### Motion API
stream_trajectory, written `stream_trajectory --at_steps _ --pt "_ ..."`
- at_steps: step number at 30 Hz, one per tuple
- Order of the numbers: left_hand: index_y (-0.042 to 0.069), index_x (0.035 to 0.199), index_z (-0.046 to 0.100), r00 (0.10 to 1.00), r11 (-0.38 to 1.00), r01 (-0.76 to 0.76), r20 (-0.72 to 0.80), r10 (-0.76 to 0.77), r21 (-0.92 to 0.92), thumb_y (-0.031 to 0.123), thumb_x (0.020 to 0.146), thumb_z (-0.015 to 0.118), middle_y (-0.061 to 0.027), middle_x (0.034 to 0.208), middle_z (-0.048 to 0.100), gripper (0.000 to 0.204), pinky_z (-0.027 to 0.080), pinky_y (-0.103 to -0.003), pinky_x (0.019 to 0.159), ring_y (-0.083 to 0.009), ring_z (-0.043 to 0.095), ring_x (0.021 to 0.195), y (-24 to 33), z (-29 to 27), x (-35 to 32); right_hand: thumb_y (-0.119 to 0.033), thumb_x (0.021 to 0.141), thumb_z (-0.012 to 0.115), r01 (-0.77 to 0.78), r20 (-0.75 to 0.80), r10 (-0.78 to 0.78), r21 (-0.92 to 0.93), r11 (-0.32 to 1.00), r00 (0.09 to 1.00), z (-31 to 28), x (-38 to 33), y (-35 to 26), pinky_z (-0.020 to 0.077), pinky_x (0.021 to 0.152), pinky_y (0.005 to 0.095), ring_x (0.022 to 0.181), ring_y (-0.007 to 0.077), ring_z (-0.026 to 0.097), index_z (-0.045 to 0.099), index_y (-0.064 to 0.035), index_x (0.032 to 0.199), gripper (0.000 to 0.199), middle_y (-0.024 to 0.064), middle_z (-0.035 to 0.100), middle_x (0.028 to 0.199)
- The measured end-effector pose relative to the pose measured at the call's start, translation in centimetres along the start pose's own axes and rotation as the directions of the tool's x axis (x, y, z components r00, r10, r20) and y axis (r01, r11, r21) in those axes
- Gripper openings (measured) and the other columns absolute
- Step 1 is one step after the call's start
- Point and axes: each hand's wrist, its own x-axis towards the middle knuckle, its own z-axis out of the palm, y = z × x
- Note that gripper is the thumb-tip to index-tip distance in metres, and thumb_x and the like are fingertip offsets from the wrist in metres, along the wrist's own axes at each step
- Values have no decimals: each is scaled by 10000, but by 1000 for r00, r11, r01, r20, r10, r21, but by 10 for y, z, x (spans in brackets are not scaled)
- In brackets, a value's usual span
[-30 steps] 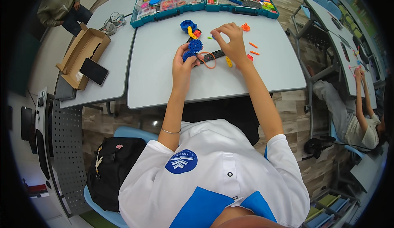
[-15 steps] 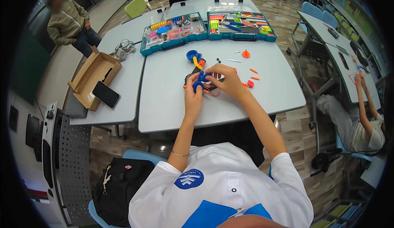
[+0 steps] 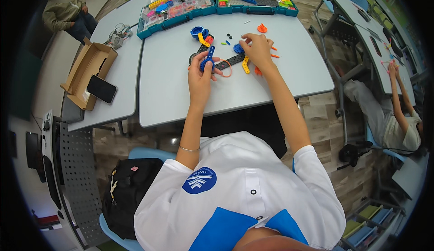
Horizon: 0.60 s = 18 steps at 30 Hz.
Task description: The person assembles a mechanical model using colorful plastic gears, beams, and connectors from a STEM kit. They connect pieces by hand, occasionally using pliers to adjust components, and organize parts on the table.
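My left hand (image 3: 199,72) is closed around a dark blue toothed gear (image 3: 206,64) with a blue holed beam (image 3: 210,52) standing up from it. My right hand (image 3: 258,51) pinches a thin light rod (image 3: 242,37); most of it is hidden by the fingers. A second blue gear (image 3: 238,48) shows beside the right thumb, by the end of a black holed beam (image 3: 231,61). A yellow angled beam (image 3: 245,64) lies below it. An orange loop (image 3: 230,70) hangs by the left fingers. Farther left sit a blue round part (image 3: 197,31) and another yellow beam (image 3: 204,40).
Two teal parts cases (image 3: 178,19) (image 3: 255,10) lie open at the table's back. Small black parts (image 3: 229,36), an orange cone (image 3: 261,28) and orange pegs (image 3: 274,52) are scattered nearby. A cardboard box (image 3: 88,72) and phone (image 3: 101,89) lie left. People are left and right.
My hands have parted; the right has moved outward and away from the blue gear in my left. The longer light rod no longer lies loose. The view has tilted, shifting the table up.
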Motion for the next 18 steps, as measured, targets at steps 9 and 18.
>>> stream_trajectory --at_steps 9,18 --pt "-44 1302 503 999 998 -21 32 23 -51 64 1012 454 -129 1067 637 314 491 -217 643 -107 621 793 -7 -1 1 -203 899 678 297 1 -396 661 689 918 -15 -11 -44 466 756 308 831 169 627 738 -52 991 187 61 718 905" --pt "-53 1296 478 999 996 -47 19 48 -75 9 1007 430 -138 1064 629 299 570 -263 760 -189 685 935 -6 0 1 -209 837 725 282 150 -483 650 706 863 -7 -16 -39 451 761 332 768 175 612 742 -74 938 169 50 721 827"
